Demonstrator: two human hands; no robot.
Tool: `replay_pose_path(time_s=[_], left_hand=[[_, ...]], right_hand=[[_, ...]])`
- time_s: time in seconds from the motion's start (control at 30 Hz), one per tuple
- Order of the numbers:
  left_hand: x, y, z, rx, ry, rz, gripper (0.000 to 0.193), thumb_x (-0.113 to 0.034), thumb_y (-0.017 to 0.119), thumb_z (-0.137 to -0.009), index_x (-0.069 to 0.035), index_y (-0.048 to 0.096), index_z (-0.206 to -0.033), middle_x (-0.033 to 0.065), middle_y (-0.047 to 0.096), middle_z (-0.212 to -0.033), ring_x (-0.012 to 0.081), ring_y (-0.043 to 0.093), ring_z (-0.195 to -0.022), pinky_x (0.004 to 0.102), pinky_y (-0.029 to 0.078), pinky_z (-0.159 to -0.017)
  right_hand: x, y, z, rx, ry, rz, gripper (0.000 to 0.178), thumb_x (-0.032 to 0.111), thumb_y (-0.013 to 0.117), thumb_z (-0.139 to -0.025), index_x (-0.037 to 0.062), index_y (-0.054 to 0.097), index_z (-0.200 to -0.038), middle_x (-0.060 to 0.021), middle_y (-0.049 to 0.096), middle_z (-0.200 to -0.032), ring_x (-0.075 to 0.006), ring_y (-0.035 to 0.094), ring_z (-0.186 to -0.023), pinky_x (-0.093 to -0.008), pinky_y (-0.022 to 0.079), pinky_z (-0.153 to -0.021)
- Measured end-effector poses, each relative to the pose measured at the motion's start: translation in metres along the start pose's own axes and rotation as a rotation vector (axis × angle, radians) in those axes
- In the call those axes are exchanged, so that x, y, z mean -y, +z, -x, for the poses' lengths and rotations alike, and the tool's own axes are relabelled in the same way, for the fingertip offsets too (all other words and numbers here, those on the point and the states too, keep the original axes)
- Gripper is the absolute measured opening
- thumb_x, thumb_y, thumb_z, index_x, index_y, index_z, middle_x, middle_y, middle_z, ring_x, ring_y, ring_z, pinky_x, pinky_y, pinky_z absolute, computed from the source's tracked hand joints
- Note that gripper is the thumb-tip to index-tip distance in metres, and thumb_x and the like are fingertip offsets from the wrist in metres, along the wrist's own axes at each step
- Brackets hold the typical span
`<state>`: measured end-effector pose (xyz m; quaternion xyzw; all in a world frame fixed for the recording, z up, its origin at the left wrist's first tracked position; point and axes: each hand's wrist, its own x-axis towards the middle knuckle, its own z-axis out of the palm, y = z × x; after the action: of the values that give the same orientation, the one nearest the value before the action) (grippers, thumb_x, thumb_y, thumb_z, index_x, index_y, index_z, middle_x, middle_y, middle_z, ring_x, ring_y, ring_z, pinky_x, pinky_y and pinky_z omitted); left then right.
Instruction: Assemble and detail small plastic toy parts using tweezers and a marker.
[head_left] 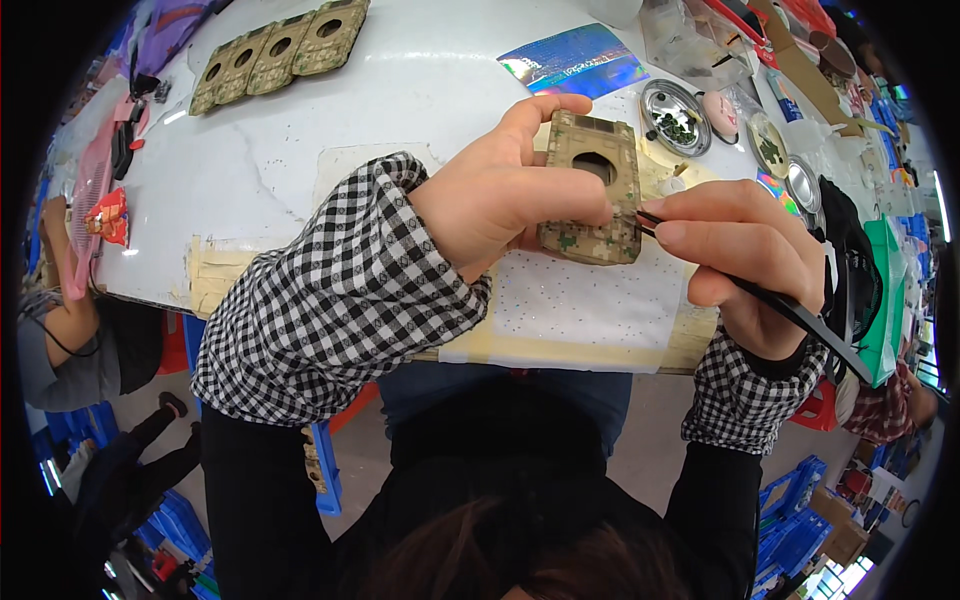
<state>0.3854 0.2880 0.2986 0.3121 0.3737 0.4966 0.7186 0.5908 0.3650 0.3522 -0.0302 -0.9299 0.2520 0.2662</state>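
One camouflage case [625,188] gripped by left hand [490,200] | black tweezers [800,313] pinched in right hand [755,240], tips at side edge | case should be braced, tips guided lightly

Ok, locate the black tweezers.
Right of centre in the head view: the black tweezers are in the right hand, tips at the right edge of the camouflage case.

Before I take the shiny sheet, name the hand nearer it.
Left. The left hand is just short of the shiny sheet; the right hand is farther off, toward the picture's lower right.
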Motion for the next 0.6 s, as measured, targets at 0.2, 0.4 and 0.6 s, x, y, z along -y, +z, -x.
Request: replay_pose_path(time_s=[0.2, 0.4, 0.6], left_hand=[[-0.006, 0.007, 0.004, -0.03, -0.027, 0.057, 0.069, -0.006, 0.057, -0.08, -0.007, 0.027, -0.142, 0.0136, 0.051, -0.125, 0.0201, 0.053, -0.112, 0.0332, 0.042, -0.096], [-0.012, 0.009, 0.006, -0.039, -0.079, 0.083, 0.068, -0.007, 0.055, -0.08, -0.008, 0.027, -0.142, 0.0127, 0.05, -0.124, 0.0205, 0.054, -0.11, 0.035, 0.046, -0.093], [-0.013, 0.009, 0.007, -0.037, -0.079, 0.088, 0.069, -0.007, 0.055, -0.08, -0.008, 0.026, -0.142, 0.013, 0.051, -0.123, 0.0207, 0.054, -0.11, 0.0349, 0.046, -0.093]], right_hand=[[0.006, 0.001, -0.002, -0.002, -0.064, 0.089, 0.039, 0.037, 0.059, -0.086, -0.0004, 0.063, -0.097, -0.0205, 0.066, -0.089, -0.0266, 0.066, -0.073, -0.0307, 0.052, -0.06], [0.005, 0.004, -0.001, -0.001, -0.195, 0.206, 0.033, 0.027, 0.071, -0.076, 0.0014, 0.065, -0.096, -0.0172, 0.064, -0.095, -0.027, 0.067, -0.076, -0.0325, 0.057, -0.062], [0.007, 0.006, -0.004, -0.007, -0.267, 0.292, 0.032, 0.026, 0.072, -0.077, 0.0011, 0.064, -0.094, -0.0165, 0.063, -0.093, -0.0261, 0.067, -0.074, -0.0321, 0.058, -0.062]])
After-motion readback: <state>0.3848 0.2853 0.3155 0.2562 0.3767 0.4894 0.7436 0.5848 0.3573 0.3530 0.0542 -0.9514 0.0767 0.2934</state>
